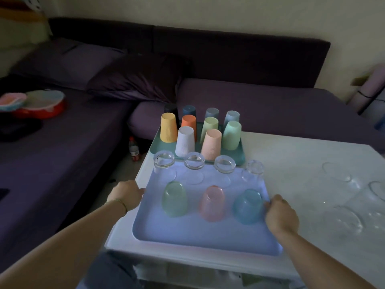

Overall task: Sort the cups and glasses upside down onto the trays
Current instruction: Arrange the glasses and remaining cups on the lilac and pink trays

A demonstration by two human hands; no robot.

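Seven glasses (211, 203) inverted on lilac tray (187, 232); both hands grip it.

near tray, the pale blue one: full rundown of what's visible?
The pale blue tray is a rounded rectangle with a low raised rim, plastic-looking, flat on the white table. It carries seven upside-down glasses: four clear behind, green, pink and blue tinted in front. The left hand and right hand grip its side rims.
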